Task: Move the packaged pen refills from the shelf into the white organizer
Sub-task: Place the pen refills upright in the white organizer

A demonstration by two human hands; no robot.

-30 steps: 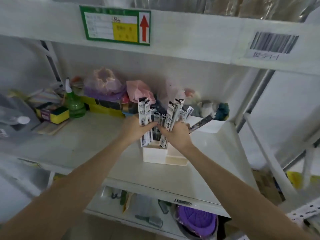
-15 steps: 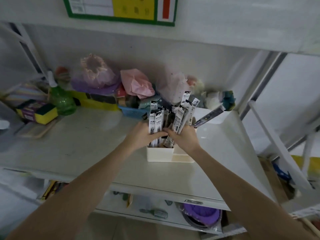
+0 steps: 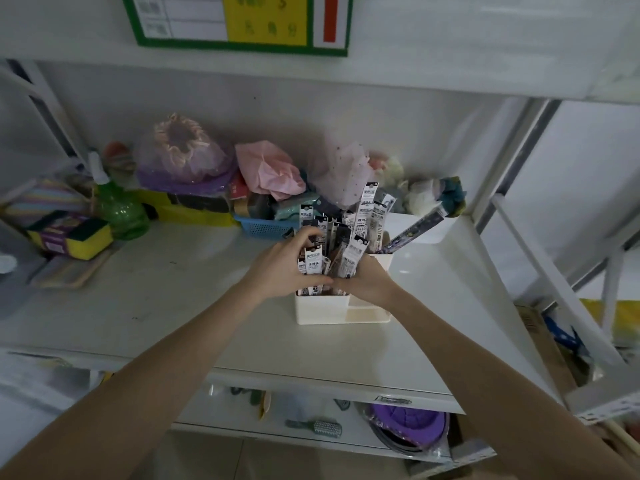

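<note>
**Both hands gather the refill packs at the organizer**

A white organizer (image 3: 343,308) stands on the white shelf (image 3: 173,289), towards its right side. A bundle of packaged pen refills (image 3: 349,237) stands upright in it, their printed tops fanning out above the rim. 1 darker pack (image 3: 414,230) leans away to the right, its lower end at the organizer's far right corner.

The left hand (image 3: 289,263) wraps the bundle from the left, fingers curled over the tops of the nearer packs and thumb pressed across their fronts. The right hand (image 3: 369,280) closes on the same bundle from the right, its thumb meeting the left thumb just above the organizer's front rim. Both hands are clasped on the packs; whether the lower ends sit on the organizer's floor is hidden by the hands and the wall.

Behind the organizer a second white bin (image 3: 420,230) sits against the shelf's back right. Along the back stand a blue basket (image 3: 261,228), a pink bag (image 3: 272,171), a green spray bottle (image 3: 119,209) and a yellow sponge pack (image 3: 74,235). On the lower shelf lie a hairbrush (image 3: 320,427) and what looks like a purple bowl (image 3: 408,422).
</note>
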